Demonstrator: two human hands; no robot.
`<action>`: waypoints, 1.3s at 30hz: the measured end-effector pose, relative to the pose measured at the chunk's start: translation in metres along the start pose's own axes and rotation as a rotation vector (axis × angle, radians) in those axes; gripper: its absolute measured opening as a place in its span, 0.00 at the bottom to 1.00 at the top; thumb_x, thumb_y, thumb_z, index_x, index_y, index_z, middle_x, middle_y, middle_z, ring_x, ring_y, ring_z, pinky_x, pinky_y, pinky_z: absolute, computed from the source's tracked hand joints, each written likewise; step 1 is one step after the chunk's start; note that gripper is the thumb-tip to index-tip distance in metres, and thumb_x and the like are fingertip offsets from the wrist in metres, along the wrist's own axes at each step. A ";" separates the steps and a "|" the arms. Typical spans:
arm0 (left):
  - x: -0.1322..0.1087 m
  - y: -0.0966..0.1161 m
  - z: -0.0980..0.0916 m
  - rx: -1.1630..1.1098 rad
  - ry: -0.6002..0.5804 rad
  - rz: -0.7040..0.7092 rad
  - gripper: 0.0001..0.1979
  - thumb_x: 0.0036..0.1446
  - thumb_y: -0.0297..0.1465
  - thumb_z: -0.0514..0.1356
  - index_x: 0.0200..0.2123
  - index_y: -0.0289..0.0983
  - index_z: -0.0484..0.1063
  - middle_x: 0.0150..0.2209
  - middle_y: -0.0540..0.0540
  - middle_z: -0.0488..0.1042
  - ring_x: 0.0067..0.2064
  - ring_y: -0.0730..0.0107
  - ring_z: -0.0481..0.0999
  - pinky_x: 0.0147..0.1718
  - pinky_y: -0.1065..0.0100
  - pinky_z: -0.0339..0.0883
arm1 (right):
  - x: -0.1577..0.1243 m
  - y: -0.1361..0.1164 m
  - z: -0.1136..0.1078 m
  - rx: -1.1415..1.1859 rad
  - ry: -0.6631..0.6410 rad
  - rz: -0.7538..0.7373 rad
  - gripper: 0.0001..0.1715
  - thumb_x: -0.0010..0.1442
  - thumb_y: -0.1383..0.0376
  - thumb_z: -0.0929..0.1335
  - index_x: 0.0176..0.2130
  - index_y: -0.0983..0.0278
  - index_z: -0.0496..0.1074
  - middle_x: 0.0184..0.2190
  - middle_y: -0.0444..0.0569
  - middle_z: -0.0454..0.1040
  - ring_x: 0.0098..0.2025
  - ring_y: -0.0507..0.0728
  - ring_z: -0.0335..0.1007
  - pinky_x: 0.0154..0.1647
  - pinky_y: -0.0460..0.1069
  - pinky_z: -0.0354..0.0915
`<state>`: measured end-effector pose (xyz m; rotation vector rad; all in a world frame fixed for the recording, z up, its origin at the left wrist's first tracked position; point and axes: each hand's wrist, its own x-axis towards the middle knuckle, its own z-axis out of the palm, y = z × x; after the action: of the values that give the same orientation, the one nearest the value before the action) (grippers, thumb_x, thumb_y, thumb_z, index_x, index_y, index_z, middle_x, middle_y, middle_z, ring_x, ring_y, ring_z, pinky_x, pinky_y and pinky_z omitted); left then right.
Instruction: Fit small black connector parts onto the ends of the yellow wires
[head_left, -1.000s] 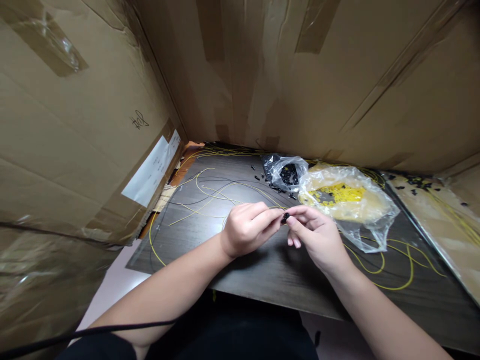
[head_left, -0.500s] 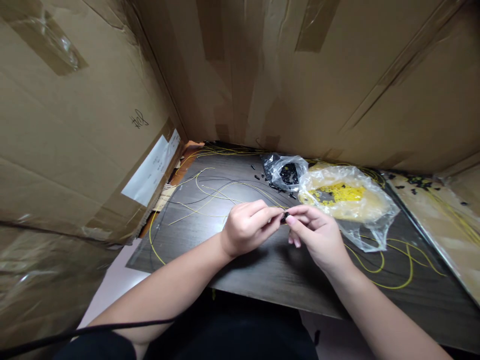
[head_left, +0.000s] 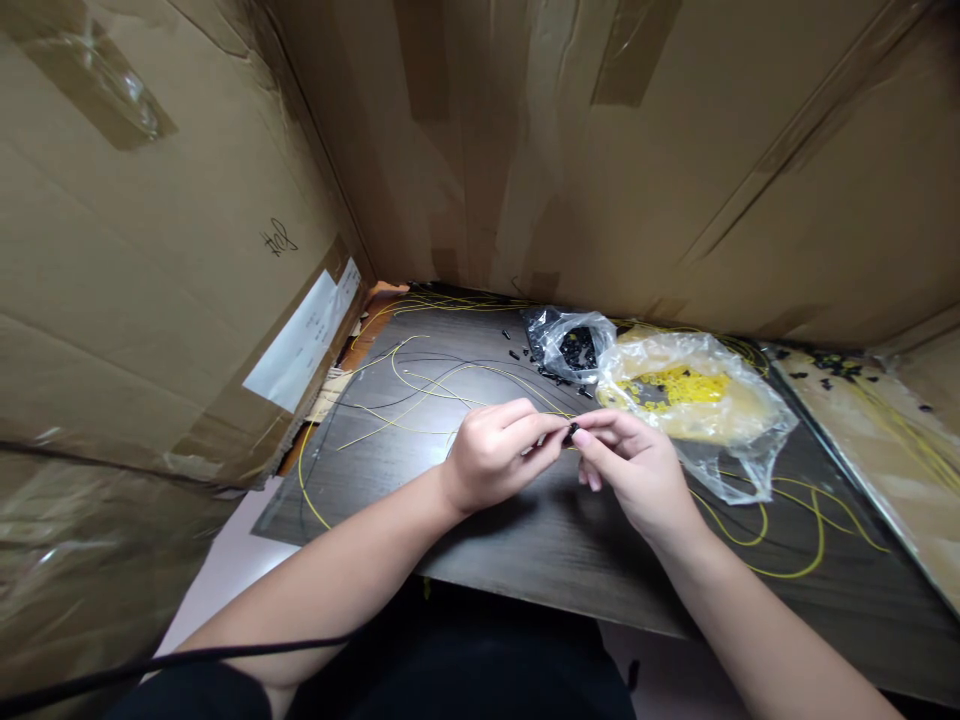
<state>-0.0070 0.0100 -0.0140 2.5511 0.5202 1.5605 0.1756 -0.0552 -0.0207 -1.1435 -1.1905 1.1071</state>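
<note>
Head view: 1 small black part (head_left: 574, 431) is pinched above the dark board (head_left: 465, 550) between the closed fingertips of the left hand (head_left: 499, 450) and the thumb and forefinger of the right hand (head_left: 634, 460), whose other fingers are loosely bent. Black pieces (head_left: 579, 349) are contained in the smaller clear bag (head_left: 545, 325), yellow pieces (head_left: 686, 385) in the larger clear bag (head_left: 757, 420). Loose black pieces (head_left: 514, 355) are scattered beside the smaller. Yellow wires (head_left: 820, 540) are strewn around, partly covered by the hands.
</note>
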 end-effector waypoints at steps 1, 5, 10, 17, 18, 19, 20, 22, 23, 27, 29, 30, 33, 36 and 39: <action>0.000 0.000 0.000 -0.018 0.000 -0.015 0.05 0.61 0.26 0.62 0.40 0.34 0.76 0.27 0.50 0.75 0.25 0.78 0.69 0.25 0.74 0.64 | 0.000 0.001 0.000 0.004 -0.001 0.006 0.13 0.60 0.59 0.74 0.42 0.63 0.74 0.21 0.40 0.72 0.18 0.49 0.65 0.20 0.45 0.62; 0.000 0.001 0.000 -0.083 -0.004 -0.072 0.04 0.61 0.26 0.62 0.40 0.35 0.76 0.28 0.49 0.76 0.26 0.78 0.70 0.26 0.75 0.66 | 0.000 0.002 0.000 0.014 -0.001 0.020 0.13 0.60 0.58 0.74 0.42 0.63 0.74 0.21 0.40 0.73 0.18 0.49 0.65 0.20 0.46 0.62; 0.002 0.001 0.001 -0.150 0.002 -0.114 0.03 0.61 0.26 0.62 0.38 0.34 0.77 0.27 0.49 0.75 0.26 0.78 0.69 0.27 0.75 0.66 | 0.000 0.000 0.000 0.008 -0.002 0.020 0.14 0.60 0.58 0.74 0.41 0.63 0.75 0.21 0.40 0.72 0.18 0.48 0.66 0.20 0.45 0.62; 0.003 0.002 0.002 -0.188 0.012 -0.147 0.02 0.60 0.25 0.63 0.37 0.34 0.77 0.26 0.50 0.75 0.26 0.79 0.69 0.27 0.75 0.65 | 0.000 -0.001 0.000 -0.008 0.024 0.006 0.14 0.60 0.57 0.74 0.41 0.64 0.75 0.20 0.40 0.72 0.17 0.49 0.65 0.20 0.45 0.62; 0.002 0.002 0.002 -0.189 0.013 -0.149 0.02 0.60 0.25 0.63 0.37 0.34 0.77 0.26 0.50 0.75 0.26 0.79 0.69 0.27 0.75 0.65 | 0.000 -0.001 0.001 -0.009 0.028 0.008 0.14 0.60 0.57 0.74 0.41 0.64 0.75 0.20 0.40 0.72 0.17 0.49 0.65 0.19 0.45 0.61; 0.002 0.002 0.002 -0.188 0.013 -0.151 0.02 0.60 0.25 0.63 0.37 0.34 0.77 0.26 0.50 0.75 0.26 0.78 0.69 0.26 0.75 0.65 | 0.000 -0.001 0.001 -0.009 0.029 0.010 0.14 0.59 0.57 0.74 0.41 0.64 0.75 0.20 0.41 0.72 0.17 0.49 0.65 0.19 0.45 0.61; 0.002 0.002 0.002 -0.186 0.015 -0.152 0.02 0.60 0.25 0.63 0.36 0.34 0.77 0.26 0.50 0.75 0.26 0.78 0.69 0.26 0.75 0.65 | 0.000 -0.001 0.001 -0.008 0.029 0.011 0.14 0.59 0.57 0.75 0.41 0.64 0.74 0.20 0.41 0.72 0.17 0.49 0.65 0.19 0.45 0.61; 0.002 0.003 0.003 -0.184 0.022 -0.150 0.02 0.60 0.25 0.63 0.36 0.33 0.77 0.26 0.50 0.74 0.26 0.79 0.69 0.26 0.75 0.65 | 0.000 -0.001 0.002 -0.006 0.024 0.011 0.14 0.59 0.57 0.75 0.40 0.63 0.74 0.20 0.41 0.72 0.17 0.49 0.65 0.18 0.45 0.61; 0.002 0.003 0.003 -0.184 0.024 -0.147 0.02 0.60 0.25 0.63 0.36 0.33 0.77 0.26 0.50 0.74 0.26 0.79 0.69 0.26 0.75 0.65 | 0.000 -0.001 0.001 -0.006 0.021 0.010 0.14 0.59 0.57 0.75 0.40 0.63 0.74 0.21 0.41 0.72 0.17 0.49 0.65 0.18 0.45 0.61; 0.001 0.002 0.003 -0.177 0.006 -0.143 0.03 0.61 0.26 0.63 0.37 0.34 0.77 0.26 0.50 0.74 0.26 0.78 0.69 0.27 0.75 0.65 | 0.000 -0.001 0.001 -0.021 0.025 0.012 0.14 0.59 0.57 0.74 0.40 0.64 0.74 0.21 0.41 0.72 0.18 0.49 0.65 0.19 0.46 0.61; 0.000 0.002 0.003 -0.169 -0.001 -0.141 0.03 0.61 0.26 0.62 0.37 0.34 0.77 0.26 0.50 0.74 0.26 0.78 0.69 0.27 0.75 0.65 | 0.000 -0.001 0.001 -0.029 0.029 0.010 0.15 0.59 0.57 0.74 0.40 0.64 0.74 0.21 0.41 0.72 0.18 0.49 0.65 0.19 0.46 0.62; 0.000 0.002 0.002 -0.164 -0.003 -0.139 0.03 0.61 0.26 0.62 0.37 0.34 0.77 0.26 0.50 0.74 0.26 0.78 0.69 0.27 0.75 0.65 | 0.000 -0.001 0.001 -0.032 0.032 0.008 0.15 0.59 0.57 0.74 0.40 0.64 0.75 0.21 0.42 0.72 0.18 0.49 0.65 0.19 0.46 0.61; 0.000 0.002 0.002 -0.150 -0.017 -0.133 0.03 0.61 0.26 0.62 0.38 0.34 0.77 0.26 0.50 0.74 0.26 0.78 0.69 0.27 0.75 0.65 | 0.000 0.000 0.001 -0.036 0.037 -0.001 0.14 0.59 0.57 0.75 0.39 0.64 0.75 0.21 0.42 0.72 0.18 0.49 0.65 0.19 0.45 0.62; -0.001 0.002 0.002 -0.137 -0.027 -0.128 0.03 0.61 0.26 0.62 0.38 0.34 0.77 0.26 0.50 0.74 0.26 0.78 0.68 0.27 0.75 0.65 | 0.000 0.000 0.002 -0.031 0.036 -0.007 0.14 0.59 0.57 0.74 0.39 0.64 0.75 0.21 0.41 0.72 0.18 0.49 0.65 0.19 0.45 0.62; -0.002 0.002 0.002 -0.117 -0.020 -0.129 0.03 0.61 0.27 0.62 0.38 0.35 0.76 0.26 0.50 0.74 0.26 0.78 0.69 0.27 0.74 0.65 | 0.000 0.001 0.002 -0.032 0.024 -0.010 0.14 0.59 0.57 0.74 0.39 0.64 0.75 0.21 0.42 0.72 0.18 0.49 0.65 0.19 0.45 0.62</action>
<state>-0.0053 0.0073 -0.0161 2.3931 0.5615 1.4755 0.1740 -0.0552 -0.0217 -1.1714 -1.1974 1.0675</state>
